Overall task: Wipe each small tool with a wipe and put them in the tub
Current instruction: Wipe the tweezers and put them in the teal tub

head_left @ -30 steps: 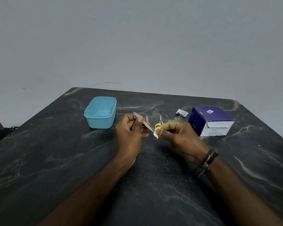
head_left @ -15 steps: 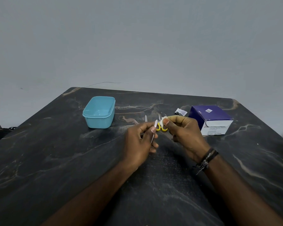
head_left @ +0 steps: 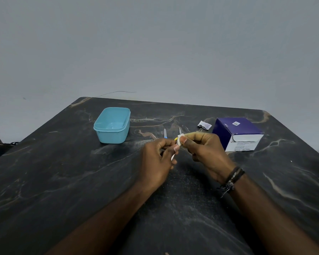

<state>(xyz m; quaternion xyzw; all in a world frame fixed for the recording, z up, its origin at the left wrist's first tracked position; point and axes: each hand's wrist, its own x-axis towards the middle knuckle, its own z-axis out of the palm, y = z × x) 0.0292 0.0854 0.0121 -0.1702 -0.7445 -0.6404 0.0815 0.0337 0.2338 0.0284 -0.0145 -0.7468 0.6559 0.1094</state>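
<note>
Since a second ago our left hand [head_left: 157, 159] has tipped the thin metal tool [head_left: 172, 157] it pinches from pointing toward the tub [head_left: 112, 125] to hanging downward, and our right hand [head_left: 203, 150] still pinches the white wipe [head_left: 179, 142] at the tool's upper end. The open tub sits on the dark marbled table [head_left: 63, 181], with scissors [head_left: 179, 134], another small tool [head_left: 165, 133], a torn wrapper [head_left: 204, 124] and a purple box [head_left: 238, 133] to its right. A plain grey wall [head_left: 155, 43] rises behind the tub.

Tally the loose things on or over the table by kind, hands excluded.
Tub: 1
Box: 1
Torn sachet: 1
Wipe: 1
Small tools: 3, one in the left hand, a blue-handled one and yellow-handled scissors on the table
Total: 7
</note>
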